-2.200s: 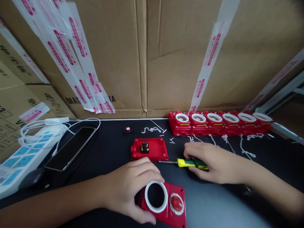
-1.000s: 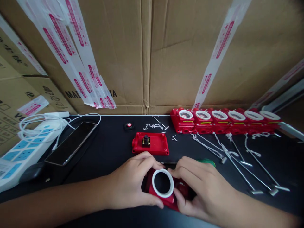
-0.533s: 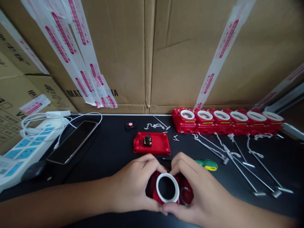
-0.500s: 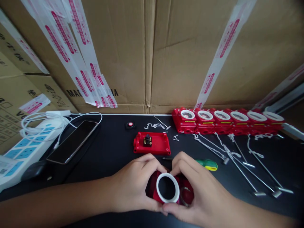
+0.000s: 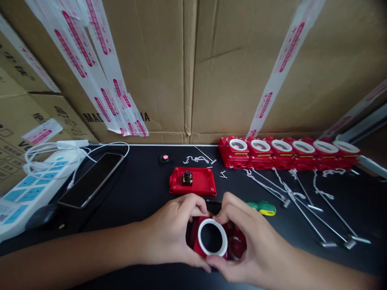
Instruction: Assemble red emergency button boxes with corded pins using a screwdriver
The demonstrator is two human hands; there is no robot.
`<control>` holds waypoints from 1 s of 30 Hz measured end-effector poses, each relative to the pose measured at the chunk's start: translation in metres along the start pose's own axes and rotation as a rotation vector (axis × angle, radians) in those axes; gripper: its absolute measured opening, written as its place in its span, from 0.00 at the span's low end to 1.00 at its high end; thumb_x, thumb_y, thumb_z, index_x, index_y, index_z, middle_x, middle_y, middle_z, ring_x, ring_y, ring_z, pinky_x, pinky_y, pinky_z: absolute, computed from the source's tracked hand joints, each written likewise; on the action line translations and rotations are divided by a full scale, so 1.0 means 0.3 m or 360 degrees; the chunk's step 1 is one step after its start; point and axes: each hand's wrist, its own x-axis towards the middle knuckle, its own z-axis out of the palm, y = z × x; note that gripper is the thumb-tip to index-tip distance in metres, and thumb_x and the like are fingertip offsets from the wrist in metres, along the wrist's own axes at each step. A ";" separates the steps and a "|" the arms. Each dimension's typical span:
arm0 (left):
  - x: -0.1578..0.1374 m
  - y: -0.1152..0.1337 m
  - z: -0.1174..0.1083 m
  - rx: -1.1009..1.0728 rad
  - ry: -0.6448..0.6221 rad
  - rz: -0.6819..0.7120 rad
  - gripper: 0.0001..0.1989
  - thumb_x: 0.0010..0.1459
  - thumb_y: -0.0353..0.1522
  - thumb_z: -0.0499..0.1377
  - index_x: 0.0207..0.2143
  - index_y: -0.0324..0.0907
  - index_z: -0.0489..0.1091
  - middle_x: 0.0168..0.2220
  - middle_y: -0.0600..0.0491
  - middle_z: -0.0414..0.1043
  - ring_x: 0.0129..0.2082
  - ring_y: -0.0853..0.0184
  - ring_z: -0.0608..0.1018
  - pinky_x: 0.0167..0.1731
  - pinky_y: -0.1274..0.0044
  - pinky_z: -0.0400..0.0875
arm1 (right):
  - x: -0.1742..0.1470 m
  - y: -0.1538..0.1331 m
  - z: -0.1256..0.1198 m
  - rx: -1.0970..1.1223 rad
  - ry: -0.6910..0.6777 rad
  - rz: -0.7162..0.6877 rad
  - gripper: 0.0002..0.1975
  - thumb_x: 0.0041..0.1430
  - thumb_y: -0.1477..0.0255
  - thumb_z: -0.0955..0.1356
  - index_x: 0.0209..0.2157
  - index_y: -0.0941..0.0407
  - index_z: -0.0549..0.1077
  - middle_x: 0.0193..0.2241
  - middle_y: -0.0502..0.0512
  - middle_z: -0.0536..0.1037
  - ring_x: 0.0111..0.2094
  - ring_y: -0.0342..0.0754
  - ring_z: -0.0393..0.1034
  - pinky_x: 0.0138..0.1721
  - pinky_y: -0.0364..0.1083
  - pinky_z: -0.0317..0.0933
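Observation:
Near the table's front, both hands grip a red housing cover [image 5: 197, 249] with a white ring [image 5: 200, 237] around a dark round opening. My left hand [image 5: 172, 233] curls round its left side, fingertips at the far edge and thumb at the near edge. Opposite, my right hand [image 5: 256, 239] wraps the right side the same way, partly hiding a dark red round part. Just beyond lies an open red box base [image 5: 205, 183] with a black push switch [image 5: 187, 179] standing in it. A screwdriver [image 5: 261, 207] with a green and yellow handle lies behind my right hand.
Small screws [image 5: 223, 174], a red button piece [image 5: 165, 158] and a white cord [image 5: 195, 160] lie farther back. Several assembled red boxes [image 5: 261, 161] line the back right, with small metal hammers [image 5: 328, 243] in front. At left are a phone [image 5: 93, 179] and a power strip [image 5: 42, 185].
My left fingers have shifted along the cover's far edge, and my right index finger has lifted slightly from the ring's top. Both hands still grip the cover; the view has moved slightly.

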 end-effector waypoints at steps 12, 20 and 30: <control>-0.005 0.015 0.003 0.0038 0.0026 -0.0125 0.38 0.42 0.41 0.81 0.50 0.46 0.65 0.47 0.50 0.80 0.43 0.57 0.84 0.44 0.68 0.78 | 0.035 -0.056 -0.094 0.0210 -0.0429 0.0212 0.22 0.54 0.74 0.80 0.49 0.51 0.75 0.50 0.55 0.73 0.47 0.51 0.74 0.48 0.49 0.72; -0.001 0.023 0.001 0.0124 0.0056 -0.0106 0.38 0.38 0.36 0.82 0.48 0.46 0.66 0.50 0.49 0.79 0.43 0.57 0.83 0.46 0.67 0.78 | 0.008 -0.046 -0.004 0.0051 -0.0092 0.0190 0.24 0.54 0.71 0.81 0.50 0.51 0.75 0.43 0.54 0.73 0.42 0.52 0.73 0.38 0.50 0.68; 0.004 0.018 -0.010 -0.0087 -0.0005 -0.0044 0.42 0.46 0.39 0.81 0.53 0.48 0.58 0.48 0.50 0.81 0.46 0.55 0.86 0.47 0.66 0.79 | 0.010 -0.026 -0.029 0.0189 -0.0044 -0.0129 0.41 0.51 0.82 0.75 0.65 0.44 0.70 0.52 0.55 0.80 0.51 0.55 0.76 0.54 0.55 0.71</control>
